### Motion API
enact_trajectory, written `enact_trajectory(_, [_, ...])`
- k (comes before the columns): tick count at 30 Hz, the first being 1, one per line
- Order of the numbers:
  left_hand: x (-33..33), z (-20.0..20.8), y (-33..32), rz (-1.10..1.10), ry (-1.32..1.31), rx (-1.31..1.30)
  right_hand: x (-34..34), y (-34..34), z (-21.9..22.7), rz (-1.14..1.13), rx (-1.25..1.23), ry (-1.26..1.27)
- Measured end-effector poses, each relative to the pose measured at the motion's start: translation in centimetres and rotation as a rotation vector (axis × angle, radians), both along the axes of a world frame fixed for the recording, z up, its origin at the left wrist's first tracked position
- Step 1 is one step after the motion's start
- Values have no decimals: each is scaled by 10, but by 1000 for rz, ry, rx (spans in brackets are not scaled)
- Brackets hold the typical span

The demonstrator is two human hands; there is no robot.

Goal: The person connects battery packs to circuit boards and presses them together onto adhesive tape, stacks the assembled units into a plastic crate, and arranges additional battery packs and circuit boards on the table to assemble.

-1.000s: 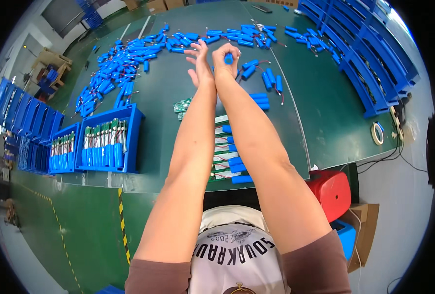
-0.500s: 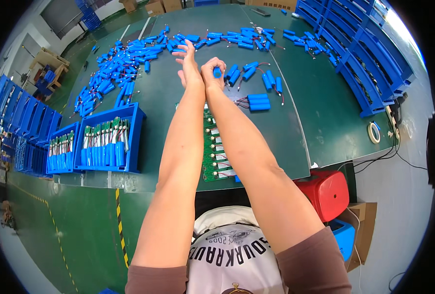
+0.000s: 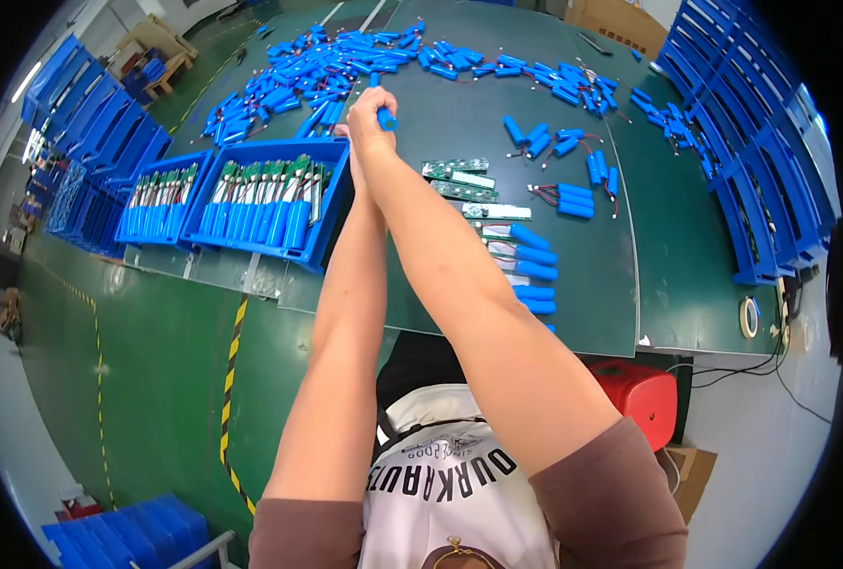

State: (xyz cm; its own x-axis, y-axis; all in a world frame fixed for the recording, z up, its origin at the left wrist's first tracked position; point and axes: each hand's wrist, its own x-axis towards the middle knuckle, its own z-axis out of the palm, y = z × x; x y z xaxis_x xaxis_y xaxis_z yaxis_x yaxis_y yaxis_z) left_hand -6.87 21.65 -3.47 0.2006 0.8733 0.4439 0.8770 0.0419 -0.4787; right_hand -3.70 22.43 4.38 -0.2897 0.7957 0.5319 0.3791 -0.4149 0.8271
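Note:
My right hand (image 3: 374,116) is closed around a blue cylindrical battery cell (image 3: 386,119), whose end shows beside the fingers. Another blue cell (image 3: 375,80) sticks up just beyond the knuckles; I cannot tell whether it is held too. My left hand (image 3: 342,131) is tucked against the right one and mostly hidden, so its grip does not show. Both are over the table's far left part, near a heap of wired blue cells (image 3: 322,64). Nearer me, green circuit boards (image 3: 461,191) lie in a column, several with blue cells (image 3: 535,256) at their right ends.
Two blue bins (image 3: 312,254) of boards with cells stand at the table's left edge. Loose cells (image 3: 574,200) lie right of the boards. Blue racks (image 3: 739,142) line the right side, near a tape roll (image 3: 748,318). A red stool (image 3: 644,403) stands below the table.
My hands have moved left toward the heap and the bins. The left hand, earlier spread open, is now mostly behind the right. The view has shifted, and the boards are less covered by my arms.

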Motion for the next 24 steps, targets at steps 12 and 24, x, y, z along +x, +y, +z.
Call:
enact_trajectory(12, [-16, -57, 7, 301, 767, -152, -3, -15, -40, -26, -123, 28])
enact_trajectory(24, [33, -21, -28, 474, 1220, -129, 61, -6, -101, -88, -234, -154])
